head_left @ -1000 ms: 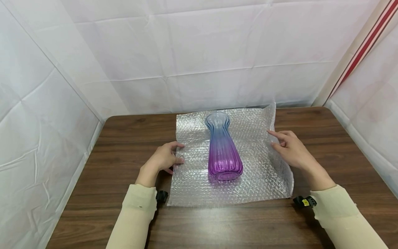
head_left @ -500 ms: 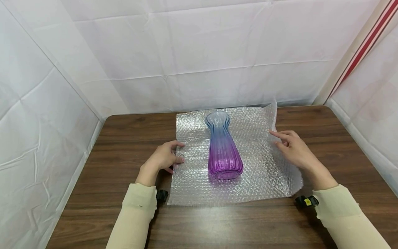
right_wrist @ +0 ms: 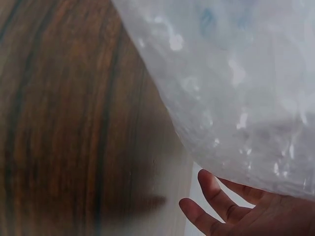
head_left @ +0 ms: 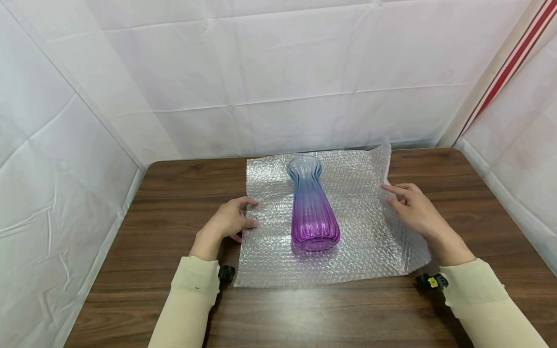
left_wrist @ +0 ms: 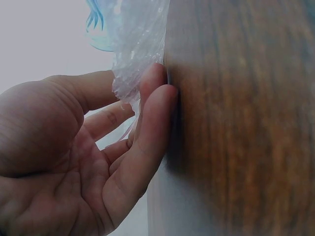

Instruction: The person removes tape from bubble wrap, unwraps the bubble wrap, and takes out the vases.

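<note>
A ribbed glass vase (head_left: pixel 313 212), blue at the neck and purple at the base, lies on its side on a sheet of bubble wrap (head_left: pixel 270 261). Its mouth points to the back. My left hand (head_left: pixel 228 220) holds the sheet's left edge, with thumb and index finger on top; in the left wrist view other fingers (left_wrist: pixel 152 113) show beside the wrap near the tabletop. At the right edge my right hand (head_left: pixel 411 205) touches the wrap with an outstretched index finger. In the right wrist view its other fingers (right_wrist: pixel 216 196) spread loosely below the sheet, which hides the rest.
The brown wooden table (head_left: pixel 283 319) meets a white sheeted wall (head_left: pixel 278 72) at the back. More white sheeting stands left and right, with a red stripe (head_left: pixel 509 67) in the right corner. The wrap's far right corner curls up against the wall.
The bubble wrap's right edge and near right corner have spread outward to the right and lie flatter. My right hand has shifted slightly right. The vase and left hand have stayed still.
</note>
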A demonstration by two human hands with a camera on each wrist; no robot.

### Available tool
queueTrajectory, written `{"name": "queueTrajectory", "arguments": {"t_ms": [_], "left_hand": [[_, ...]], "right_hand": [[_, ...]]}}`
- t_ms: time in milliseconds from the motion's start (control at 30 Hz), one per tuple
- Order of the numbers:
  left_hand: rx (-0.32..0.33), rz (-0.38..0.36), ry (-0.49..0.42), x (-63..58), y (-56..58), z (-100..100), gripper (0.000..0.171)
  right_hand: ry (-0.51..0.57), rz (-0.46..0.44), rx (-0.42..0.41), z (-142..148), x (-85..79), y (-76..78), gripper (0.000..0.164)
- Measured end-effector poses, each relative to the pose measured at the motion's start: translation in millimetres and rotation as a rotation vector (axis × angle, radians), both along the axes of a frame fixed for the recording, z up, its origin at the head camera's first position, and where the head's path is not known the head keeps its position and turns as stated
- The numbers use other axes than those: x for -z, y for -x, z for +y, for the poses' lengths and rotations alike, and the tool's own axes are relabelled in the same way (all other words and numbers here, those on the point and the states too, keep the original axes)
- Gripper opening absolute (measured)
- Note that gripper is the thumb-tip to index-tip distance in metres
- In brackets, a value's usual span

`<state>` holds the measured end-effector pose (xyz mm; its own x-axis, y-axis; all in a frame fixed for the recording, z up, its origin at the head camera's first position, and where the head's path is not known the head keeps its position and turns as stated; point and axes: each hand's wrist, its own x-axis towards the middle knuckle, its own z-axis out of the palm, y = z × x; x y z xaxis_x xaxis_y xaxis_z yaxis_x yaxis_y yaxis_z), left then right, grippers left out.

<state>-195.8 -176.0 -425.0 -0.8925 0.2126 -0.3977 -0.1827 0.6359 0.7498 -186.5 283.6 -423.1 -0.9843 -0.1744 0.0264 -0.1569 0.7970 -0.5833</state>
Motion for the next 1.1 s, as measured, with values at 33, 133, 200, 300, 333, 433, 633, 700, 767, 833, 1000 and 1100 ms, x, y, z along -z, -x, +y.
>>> {"name": "queueTrajectory", "arguments": {"t_ms": [33, 133, 200, 300, 333, 433, 633, 700, 767, 833, 1000, 1100], "left_hand": [[0.002, 0.001, 0.000, 0.1, -0.1, 0, 0.057], [0.001, 0.005, -0.004, 0.6, 0.1, 0, 0.057], [0.001, 0.006, -0.006, 1.0, 0.1, -1, 0.057], [-0.001, 0.005, -0.007, 1.3, 0.3, -1, 0.057], [-0.002, 0.005, -0.008, 1.4, 0.3, -1, 0.057], [-0.004, 0.004, -0.010, 2.0, 0.6, -1, 0.057], [-0.003, 0.005, -0.013, 1.6, 0.4, -1, 0.057], [-0.001, 0.005, -0.015, 1.4, 0.4, -1, 0.057], [-0.001, 0.004, -0.017, 1.1, 0.3, 0, 0.057], [-0.001, 0.003, -0.019, 0.9, 0.3, -1, 0.058], [-0.004, 0.000, -0.018, 0.8, 0.1, -1, 0.058], [-0.006, 0.000, -0.019, 0.8, 0.0, -1, 0.058]], "right_hand": [[-0.002, -0.001, 0.002, 1, 0.0, 0.1, 0.045], [-0.010, -0.002, 0.009, 2, 0.2, 0.4, 0.045], [-0.011, 0.001, 0.012, 3, 0.6, 0.5, 0.045], [-0.015, 0.009, 0.010, 4, 1.7, 1.1, 0.045], [-0.015, 0.011, 0.009, 5, 2.1, 1.3, 0.046], [-0.020, 0.017, 0.009, 6, 3.7, 2.0, 0.046], [-0.036, 0.008, 0.012, 10, 6.5, 2.3, 0.046], [-0.044, -0.001, 0.014, 11, 7.5, 2.2, 0.047], [-0.051, -0.010, 0.016, 12, 8.4, 2.4, 0.047], [-0.059, -0.024, 0.018, 14, 9.1, 3.0, 0.049], [-0.085, -0.056, 0.017, 16, 9.4, 3.9, 0.053], [-0.101, -0.068, 0.021, 17, 8.6, 3.5, 0.055]]}}
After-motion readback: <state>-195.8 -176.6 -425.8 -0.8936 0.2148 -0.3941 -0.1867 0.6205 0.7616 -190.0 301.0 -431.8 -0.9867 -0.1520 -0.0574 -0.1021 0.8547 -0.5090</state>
